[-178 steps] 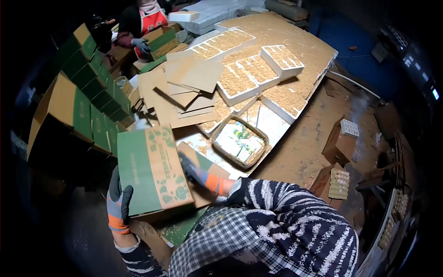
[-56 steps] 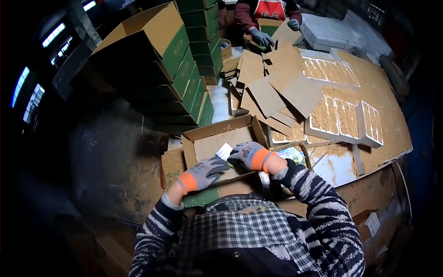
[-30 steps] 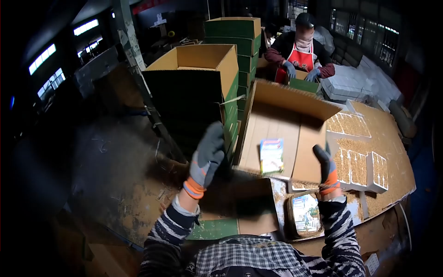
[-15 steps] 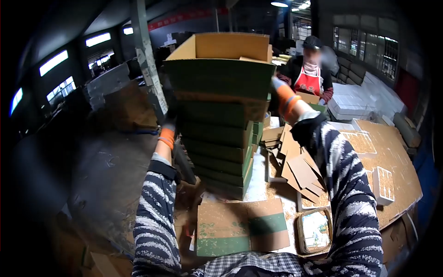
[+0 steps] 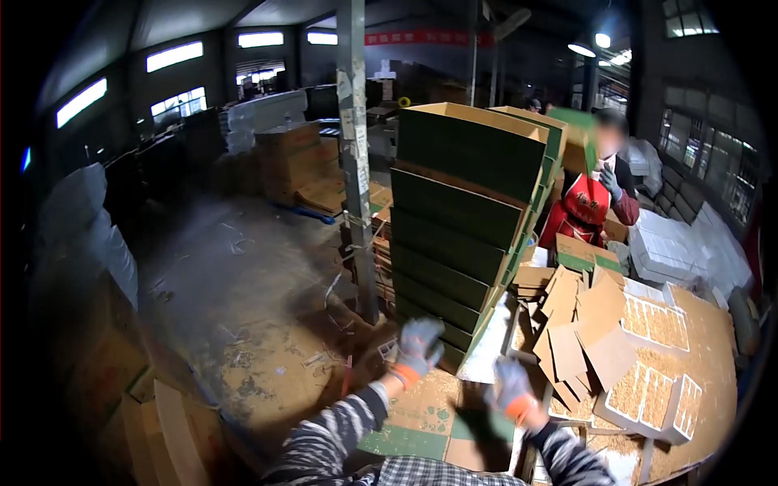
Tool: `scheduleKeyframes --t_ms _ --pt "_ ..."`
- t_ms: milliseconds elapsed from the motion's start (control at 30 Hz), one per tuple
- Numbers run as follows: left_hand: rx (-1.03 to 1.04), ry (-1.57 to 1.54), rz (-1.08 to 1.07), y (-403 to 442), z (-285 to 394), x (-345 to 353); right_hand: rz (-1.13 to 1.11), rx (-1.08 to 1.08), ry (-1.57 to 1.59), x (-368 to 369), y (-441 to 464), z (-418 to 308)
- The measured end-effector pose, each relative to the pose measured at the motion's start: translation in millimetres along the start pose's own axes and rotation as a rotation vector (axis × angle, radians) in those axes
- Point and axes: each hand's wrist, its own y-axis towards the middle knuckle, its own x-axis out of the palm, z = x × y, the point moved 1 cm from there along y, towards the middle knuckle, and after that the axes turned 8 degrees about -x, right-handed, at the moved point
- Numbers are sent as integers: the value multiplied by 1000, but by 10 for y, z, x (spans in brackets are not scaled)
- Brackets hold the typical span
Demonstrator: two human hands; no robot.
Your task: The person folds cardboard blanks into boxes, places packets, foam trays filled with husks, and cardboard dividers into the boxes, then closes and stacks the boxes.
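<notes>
In grey gloves with orange cuffs, my left hand (image 5: 420, 348) and my right hand (image 5: 510, 385) hover over a flattened cardboard box (image 5: 421, 405) with green printed bands. Both hands are empty, their fingers apart and somewhat blurred. Just beyond them rises a tall stack of green-sided open cartons (image 5: 454, 243), leaning slightly. My left hand is close to the foot of this stack; I cannot tell if it touches it. The top carton (image 5: 474, 150) shows its bare brown inside. To the right of my right hand lie loose cardboard pieces (image 5: 567, 328).
Across the table a co-worker in a red apron (image 5: 585, 206) stands beside a raised green carton (image 5: 579, 134). White divided trays (image 5: 640, 397) with tan granular material lie on the right of the table (image 5: 713, 356). A metal post (image 5: 354, 162) stands left of the stack.
My hands have come down from the sides of the top carton, letting go of it, to above the flattened box. The view has shifted. The co-worker has raised a hand.
</notes>
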Motion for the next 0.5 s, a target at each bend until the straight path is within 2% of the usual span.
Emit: scheduleKeyframes --t_ms 33,67,100,133,167,200,267,300,367,433,467,500 --pt "-51 159 -252 -311 -152 333 -281 47 72 139 -371 -502" --pt "-110 219 -383 -597 -310 629 -647 21 351 -227 -299 -928" --pt "-171 276 -513 -812 -411 837 -335 -87 160 45 -925 -1259" --pt "-187 287 -505 -914 -442 903 -274 -135 119 370 -1406 -1340" --pt "-126 315 -631 -971 -443 936 -212 -187 78 444 -1482 -1301" --pt "-72 335 -763 -1066 -434 962 -268 -161 187 471 -1606 -1205" --pt "-54 431 -793 -954 -139 614 -307 -112 433 148 -1477 -1112" --pt "-10 520 -815 -853 -30 459 -364 -104 535 -249 -1163 -1048" --pt "18 558 -742 -693 -46 327 -403 -17 468 -769 -545 -935" --pt "-28 325 -892 -362 67 23 -132 59 237 -753 -553 -477" --pt "-11 354 -838 -222 219 -140 -26 121 128 -940 -357 -417" --pt "-43 395 -885 3 518 -434 78 181 18 -1214 -85 -357"
